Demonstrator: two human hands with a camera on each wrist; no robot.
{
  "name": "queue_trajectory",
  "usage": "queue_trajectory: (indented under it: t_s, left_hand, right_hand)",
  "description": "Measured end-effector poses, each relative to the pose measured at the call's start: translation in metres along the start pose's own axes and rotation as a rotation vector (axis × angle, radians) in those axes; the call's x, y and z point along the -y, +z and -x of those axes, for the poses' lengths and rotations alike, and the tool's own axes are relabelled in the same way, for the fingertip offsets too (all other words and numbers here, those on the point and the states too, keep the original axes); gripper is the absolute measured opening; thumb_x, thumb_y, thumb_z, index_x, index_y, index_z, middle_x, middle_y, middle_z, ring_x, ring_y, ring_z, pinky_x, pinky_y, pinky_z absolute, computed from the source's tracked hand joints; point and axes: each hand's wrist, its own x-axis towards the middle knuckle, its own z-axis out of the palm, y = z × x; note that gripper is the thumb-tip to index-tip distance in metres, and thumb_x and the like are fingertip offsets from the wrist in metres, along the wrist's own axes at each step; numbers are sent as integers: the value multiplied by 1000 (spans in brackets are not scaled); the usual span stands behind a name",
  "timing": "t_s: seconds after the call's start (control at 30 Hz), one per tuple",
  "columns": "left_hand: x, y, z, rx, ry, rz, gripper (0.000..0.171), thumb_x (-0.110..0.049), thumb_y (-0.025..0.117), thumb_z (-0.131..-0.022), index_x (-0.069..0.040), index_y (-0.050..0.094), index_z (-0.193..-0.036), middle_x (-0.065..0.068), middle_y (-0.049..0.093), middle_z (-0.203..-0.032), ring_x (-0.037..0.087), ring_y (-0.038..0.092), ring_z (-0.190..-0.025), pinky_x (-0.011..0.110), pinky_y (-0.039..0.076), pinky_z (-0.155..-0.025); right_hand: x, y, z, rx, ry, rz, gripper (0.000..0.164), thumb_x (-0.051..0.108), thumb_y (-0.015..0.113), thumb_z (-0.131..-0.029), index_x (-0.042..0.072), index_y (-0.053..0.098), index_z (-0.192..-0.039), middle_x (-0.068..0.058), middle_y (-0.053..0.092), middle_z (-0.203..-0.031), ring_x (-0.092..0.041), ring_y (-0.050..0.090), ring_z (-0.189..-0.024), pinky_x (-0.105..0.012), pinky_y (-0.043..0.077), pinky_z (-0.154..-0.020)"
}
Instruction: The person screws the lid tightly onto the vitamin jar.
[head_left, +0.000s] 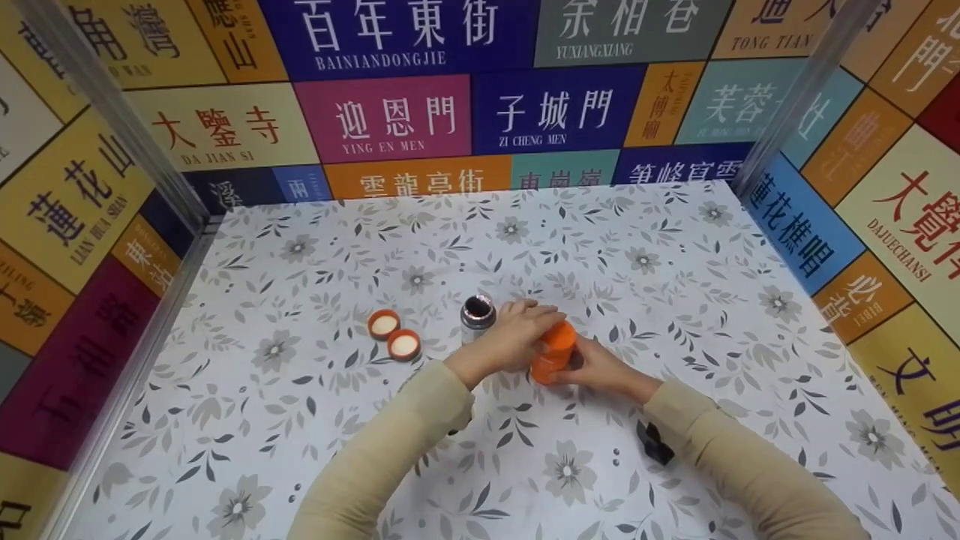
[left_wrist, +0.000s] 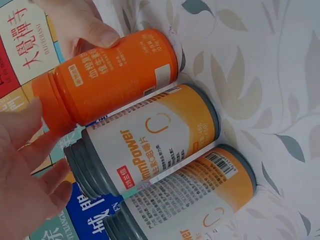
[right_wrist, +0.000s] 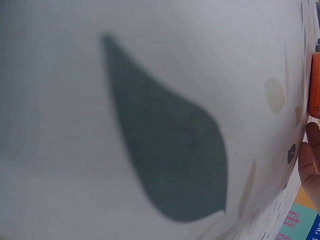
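Note:
An orange bottle point(left_wrist: 120, 72) stands on the table with its orange screw cap point(head_left: 559, 337) on top. My left hand point(head_left: 514, 337) reaches over from the side, thumb and fingers pinching that cap. Lower down, my right hand point(head_left: 604, 367) grips the bottle's body; its thumb shows in the left wrist view. Beside the orange bottle are two white-and-orange bottles, a nearer one point(left_wrist: 155, 140) and another point(left_wrist: 195, 200), both with bare grey threaded necks. In the head view one open bottle mouth point(head_left: 478, 309) shows; my left hand hides the other.
Two orange-rimmed caps, one behind point(head_left: 384, 324) and one in front point(head_left: 404, 345), lie with white insides up, left of the bottles. A small black object point(head_left: 655, 442) lies by the right forearm. Printed panels point(head_left: 397, 116) wall the flower-patterned table point(head_left: 247, 420).

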Motion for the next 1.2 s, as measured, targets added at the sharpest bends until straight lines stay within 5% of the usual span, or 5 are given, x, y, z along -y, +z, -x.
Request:
queue_trajectory:
  t_s: [0.13, 0.37, 0.5, 0.83, 1.2]
  left_hand:
    - [-1, 2, 0, -26, -84, 17, 60, -39, 64, -82, -10, 47, -132, 7, 50, -130, 24, 40, -117, 36, 28, -100]
    - [-6, 12, 1, -163, -168, -33, 54, -53, 65, -76, -7, 63, -105, 3, 53, -94, 19, 43, -90, 31, 34, -82]
    - [-5, 14, 1, -184, -152, -53, 49, -51, 66, -76, -8, 64, -101, 2, 53, -91, 19, 44, -87, 30, 34, -79]
    - [-2, 8, 0, -64, -42, -93, 46, -28, 61, -86, -6, 54, -126, 6, 57, -118, 21, 45, -101, 32, 34, -89]
    - [0, 6, 1, -43, 40, -52, 52, -6, 66, -76, -9, 54, -126, 3, 56, -126, 20, 46, -98, 31, 33, -86]
  right_hand:
    - [1, 0, 1, 8, -26, 18, 68, 13, 72, -78, -1, 37, -134, -13, 52, -127, -19, 52, -109, -28, 39, -95]
    - [-23, 2, -6, 1, -43, -2, 71, 24, 75, -76, 9, 39, -135, -3, 52, -128, -15, 52, -108, -24, 40, -94]
    - [-24, 2, -6, -7, -11, 4, 74, 29, 76, -74, 14, 39, -136, 1, 51, -129, -15, 50, -112, -29, 38, -98]
    - [-21, 1, -5, -8, 21, -2, 78, 26, 76, -74, 10, 35, -138, -4, 48, -133, -20, 46, -120, -41, 30, -104]
    - [-23, 0, -4, -4, -4, 1, 76, 29, 76, -73, 12, 38, -136, -3, 51, -130, -19, 47, -119, -42, 30, -104]
